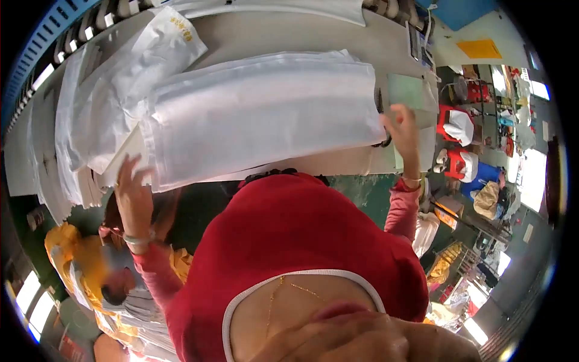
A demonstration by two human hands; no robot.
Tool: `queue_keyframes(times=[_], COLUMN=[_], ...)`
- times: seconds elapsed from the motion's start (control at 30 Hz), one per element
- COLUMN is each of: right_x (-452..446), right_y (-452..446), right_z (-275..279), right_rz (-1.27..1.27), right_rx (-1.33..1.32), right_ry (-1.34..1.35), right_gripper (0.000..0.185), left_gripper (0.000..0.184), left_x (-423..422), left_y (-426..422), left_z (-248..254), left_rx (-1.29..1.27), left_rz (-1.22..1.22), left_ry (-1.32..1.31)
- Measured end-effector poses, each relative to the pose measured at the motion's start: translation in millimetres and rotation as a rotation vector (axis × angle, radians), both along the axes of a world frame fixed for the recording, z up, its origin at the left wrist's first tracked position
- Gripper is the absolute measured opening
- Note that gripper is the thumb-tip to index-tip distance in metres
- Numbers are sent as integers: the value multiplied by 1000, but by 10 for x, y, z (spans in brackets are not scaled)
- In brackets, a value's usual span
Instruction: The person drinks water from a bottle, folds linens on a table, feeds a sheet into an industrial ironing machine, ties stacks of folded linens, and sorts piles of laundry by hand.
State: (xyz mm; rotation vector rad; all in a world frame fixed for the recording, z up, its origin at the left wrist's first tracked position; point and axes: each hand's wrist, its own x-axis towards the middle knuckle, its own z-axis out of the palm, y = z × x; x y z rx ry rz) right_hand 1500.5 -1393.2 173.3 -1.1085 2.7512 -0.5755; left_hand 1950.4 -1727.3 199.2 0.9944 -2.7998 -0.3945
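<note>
Head view shows a long white cloth (265, 114) lying flat on the table (271, 30), with the left hand (134, 198) by its left end and the right hand (406, 134) by its right end. Both hands have their fingers bent and a bit apart, holding nothing that I can see. It looks like the smoothing step, and the next move seems to call for careful, even edges.
</note>
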Motion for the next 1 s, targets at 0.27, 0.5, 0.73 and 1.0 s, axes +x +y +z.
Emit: queue_keyframes(times=[0.27, 0.5, 0.73, 1.0], right_x=[484, -1176, -1812, -2532], right_y=[-1016, -483, -1163, -1927], right_z=[-34, -1142, -886, -1416], right_rz=[706, 279, -272, -569], right_rx=[42, -4, -627, -758], right_ry=[193, 400, -1011, -1390], right_gripper=[66, 61, 50, 22], left_gripper=[57, 64, 34, 28], left_x=[-1298, -1005, -2237, -3302], left_y=[217, -791, -1631, -2224], left_z=[-287, -769, -813, -1975], left_rx=[-109, -209, 1396, 166], left_rz=[-380, 115, 320, 11], left_ry=[25, -374, 571, -20])
